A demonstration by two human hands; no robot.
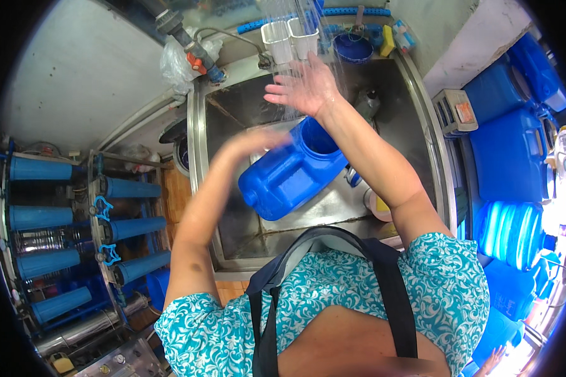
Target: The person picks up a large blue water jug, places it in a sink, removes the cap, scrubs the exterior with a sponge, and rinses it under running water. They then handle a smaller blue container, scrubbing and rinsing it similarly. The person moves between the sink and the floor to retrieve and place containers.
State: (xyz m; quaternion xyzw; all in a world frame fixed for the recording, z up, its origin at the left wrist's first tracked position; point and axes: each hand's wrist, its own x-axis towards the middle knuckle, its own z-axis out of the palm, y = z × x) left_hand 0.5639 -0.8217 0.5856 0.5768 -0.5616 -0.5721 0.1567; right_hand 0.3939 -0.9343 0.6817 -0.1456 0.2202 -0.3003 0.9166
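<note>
Under streams of falling water, my right hand (pixel 309 87) is spread with its palm showing and nothing in it. My left hand (pixel 264 139) is smeared by motion beside the jug's upper end, so its fingers cannot be made out. Between my arms a blue plastic jug (pixel 286 179) lies tilted in the steel sink (pixel 233 242), its wide round mouth facing up and away. Partly hidden by my right forearm, a clear bottle (pixel 367 103) stands near the sink's far right. A pale round container (pixel 378 204) sits by the near right side.
Two white baskets (pixel 277 41) and a dark blue bowl (pixel 352 49) are at the far rim, near a yellow sponge (pixel 387 41). An orange-handled valve (pixel 196 63) rises at the far left. Blue filter housings (pixel 132 188) line the left; large blue containers (pixel 506 157) stack up on the right.
</note>
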